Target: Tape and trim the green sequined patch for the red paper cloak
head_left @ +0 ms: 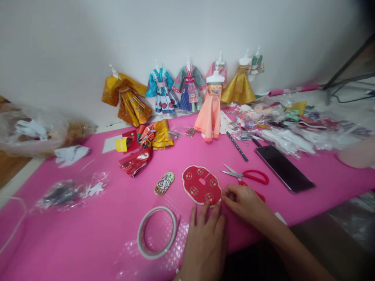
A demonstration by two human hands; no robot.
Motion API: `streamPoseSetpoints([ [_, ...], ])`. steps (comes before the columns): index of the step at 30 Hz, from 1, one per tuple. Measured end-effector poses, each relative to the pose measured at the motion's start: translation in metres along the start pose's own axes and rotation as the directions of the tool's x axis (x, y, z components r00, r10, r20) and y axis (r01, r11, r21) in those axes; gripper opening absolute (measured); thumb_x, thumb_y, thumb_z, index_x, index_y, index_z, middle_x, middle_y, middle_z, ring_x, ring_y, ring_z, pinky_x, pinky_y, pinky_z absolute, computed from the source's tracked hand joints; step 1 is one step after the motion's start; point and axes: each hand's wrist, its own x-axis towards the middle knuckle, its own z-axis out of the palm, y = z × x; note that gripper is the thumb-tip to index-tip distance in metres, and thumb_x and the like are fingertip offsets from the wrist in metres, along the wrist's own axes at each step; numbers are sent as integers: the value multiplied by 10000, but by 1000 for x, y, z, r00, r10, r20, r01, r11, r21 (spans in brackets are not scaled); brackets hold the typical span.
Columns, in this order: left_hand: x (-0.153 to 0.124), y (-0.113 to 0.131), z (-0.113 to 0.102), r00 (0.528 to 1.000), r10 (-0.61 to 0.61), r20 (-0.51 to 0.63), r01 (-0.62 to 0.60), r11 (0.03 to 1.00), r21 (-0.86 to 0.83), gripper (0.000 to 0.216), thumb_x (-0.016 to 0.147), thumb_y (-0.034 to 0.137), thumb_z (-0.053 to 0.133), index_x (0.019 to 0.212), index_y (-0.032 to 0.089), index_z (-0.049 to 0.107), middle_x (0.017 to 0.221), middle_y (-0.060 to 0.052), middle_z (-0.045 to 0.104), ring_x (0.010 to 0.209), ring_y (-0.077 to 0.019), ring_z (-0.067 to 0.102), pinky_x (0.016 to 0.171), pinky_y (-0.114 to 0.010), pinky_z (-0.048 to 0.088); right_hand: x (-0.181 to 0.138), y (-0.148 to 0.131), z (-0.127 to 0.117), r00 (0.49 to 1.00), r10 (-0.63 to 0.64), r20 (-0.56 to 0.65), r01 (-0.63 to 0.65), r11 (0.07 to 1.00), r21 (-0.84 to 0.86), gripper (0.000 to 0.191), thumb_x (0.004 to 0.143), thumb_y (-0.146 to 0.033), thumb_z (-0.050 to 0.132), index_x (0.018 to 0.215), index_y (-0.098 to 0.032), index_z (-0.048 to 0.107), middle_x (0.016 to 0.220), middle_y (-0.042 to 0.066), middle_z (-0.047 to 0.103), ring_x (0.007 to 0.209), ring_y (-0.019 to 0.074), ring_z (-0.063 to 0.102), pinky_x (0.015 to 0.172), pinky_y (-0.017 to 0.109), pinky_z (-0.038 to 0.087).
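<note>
A red scallop-edged doll-clothes piece [195, 180] lies flat on the pink table, with a pale trim, gold patterns and a cut-out near its middle. My left hand [206, 238] rests with fingers stretched out, their tips on its lower edge. At the lower right edge, my right hand [243, 201] is closed in a pinch; what lies between its fingertips is too small to make out. Red-handled scissors [255, 175] lie open beyond my right hand, which partly covers them. A roll of tape [141, 234] and a glittery oval hair clip [164, 183] lie to the left.
Several doll forms in dresses, one in a peach gown [211, 111], stand along the wall. A phone [284, 168] and a dark patterned pen [237, 146] lie at right, near plastic-bagged supplies [288, 136]. Folded doll clothes [136, 162] and plastic bags [58, 193] lie left.
</note>
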Motion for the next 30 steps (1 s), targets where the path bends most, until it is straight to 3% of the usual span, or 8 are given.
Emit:
streamPoseSetpoints([
  [16, -2, 0, 3, 1000, 14, -10, -14, 1000, 6, 303, 993, 323, 570, 1266, 229, 663, 1397, -25, 662, 1299, -315, 557, 1094, -579, 477, 0, 0, 3, 999, -18, -31, 16, 998, -52, 115, 801, -210, 575, 693, -217, 612, 587, -13, 600, 548, 146, 513, 541, 274, 312],
  [20, -2, 0, 3, 1000, 11, -27, -10, 1000, 8, 290, 999, 323, 557, 1247, 229, 674, 1381, -29, 672, 1297, -315, 557, 1090, -572, 481, 1, 2, 3, 1000, 6, -25, -7, 1000, -19, 96, 799, -224, 573, 710, -220, 608, 611, -7, 627, 579, 160, 557, 558, 276, 345],
  [25, 0, 0, 3, 999, 25, -33, -25, 1000, 18, 288, 999, 312, 555, 1252, 239, 672, 1375, -29, 673, 1282, -315, 567, 1085, -575, 483, 3, 5, 0, 998, 51, -28, -50, 998, 47, 177, 899, -315, 498, 797, -221, 608, 686, 12, 689, 643, 176, 632, 607, 283, 421],
  [30, 1, 0, 3, 999, 32, -16, -31, 999, 41, 301, 999, 325, 552, 1268, 240, 659, 1369, -35, 674, 1287, -311, 561, 1088, -572, 475, 3, 2, 0, 999, 49, -13, -48, 998, 50, 130, 840, -310, 577, 745, -226, 603, 639, -4, 660, 596, 168, 597, 572, 277, 401],
])
